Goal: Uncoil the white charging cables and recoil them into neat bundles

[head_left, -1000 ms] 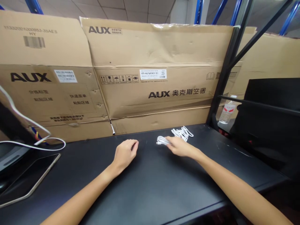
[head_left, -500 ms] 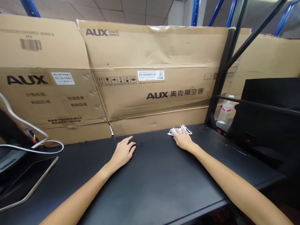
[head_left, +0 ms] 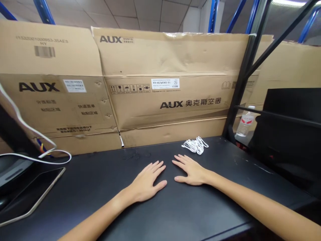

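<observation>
Two bare hands are extended over a black tabletop [head_left: 175, 214], with both palms turned down. On the left hand [head_left: 148, 183], the fingers are released and spread, and the thumb is pointed toward the other hand; only bare tabletop is seen beneath it. The right hand [head_left: 192, 170] is set a little farther from the viewer, its fingers likewise released and fanned out, its thumb held away from them. Whether the tabletop is pressed by either palm cannot be told. A narrow gap is left between the hands.

The white cable bundle [head_left: 195, 145] is laid on the tabletop just beyond the right hand, apart from its fingertips, its strands gathered into loose loops. Behind it, the back edge is lined by printed cardboard panels [head_left: 173, 60]. At the right, a clear bottle [head_left: 244, 129] is placed beyond a black metal frame [head_left: 245, 67]. At the left, a white cord [head_left: 17, 113] is looped above a flat dark panel [head_left: 32, 192] edged in a pale tone.
</observation>
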Tool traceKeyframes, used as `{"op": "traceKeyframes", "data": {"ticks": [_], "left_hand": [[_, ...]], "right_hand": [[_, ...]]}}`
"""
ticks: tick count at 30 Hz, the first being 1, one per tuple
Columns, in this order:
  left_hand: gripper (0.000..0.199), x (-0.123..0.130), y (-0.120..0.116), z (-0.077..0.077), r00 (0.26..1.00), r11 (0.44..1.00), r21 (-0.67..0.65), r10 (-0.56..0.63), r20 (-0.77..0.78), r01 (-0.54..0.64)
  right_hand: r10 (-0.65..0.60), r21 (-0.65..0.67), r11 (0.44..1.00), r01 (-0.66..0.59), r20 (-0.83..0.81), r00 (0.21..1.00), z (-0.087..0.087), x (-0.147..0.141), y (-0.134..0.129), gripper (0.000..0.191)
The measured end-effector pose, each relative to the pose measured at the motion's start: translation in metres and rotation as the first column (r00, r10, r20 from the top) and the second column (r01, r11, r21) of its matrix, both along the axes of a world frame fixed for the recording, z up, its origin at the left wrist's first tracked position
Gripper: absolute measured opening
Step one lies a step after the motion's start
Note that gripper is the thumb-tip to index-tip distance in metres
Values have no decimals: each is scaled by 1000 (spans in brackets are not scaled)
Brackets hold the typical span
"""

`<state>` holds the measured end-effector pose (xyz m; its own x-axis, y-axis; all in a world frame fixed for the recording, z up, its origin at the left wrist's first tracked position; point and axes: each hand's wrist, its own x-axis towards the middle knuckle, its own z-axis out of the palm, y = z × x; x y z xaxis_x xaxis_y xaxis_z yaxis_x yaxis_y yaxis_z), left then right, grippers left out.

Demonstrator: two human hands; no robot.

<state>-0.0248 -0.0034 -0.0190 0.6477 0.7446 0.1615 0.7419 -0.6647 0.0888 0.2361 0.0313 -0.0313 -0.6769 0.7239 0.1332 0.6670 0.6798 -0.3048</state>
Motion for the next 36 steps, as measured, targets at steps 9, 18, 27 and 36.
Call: {"op": "traceKeyframes", "data": {"ticks": [9,18,27,36], "left_hand": [[65,-1,8,5,999,996,-88,30,-30,-33],[65,1,7,6,999,994,-99,35,-29,-38],[64,0,9,4,1000,995,-101,26,5,-26],[64,0,9,4,1000,995,-93,25,5,-24]], "right_hand": [[2,-53,999,-2,7,1000,6,1,1,83],[15,-115,993,-10,37,999,10,3,2,86],[11,-111,994,-7,36,999,10,3,1,86],[18,-93,996,-18,3,1000,8,4,2,84]]}}
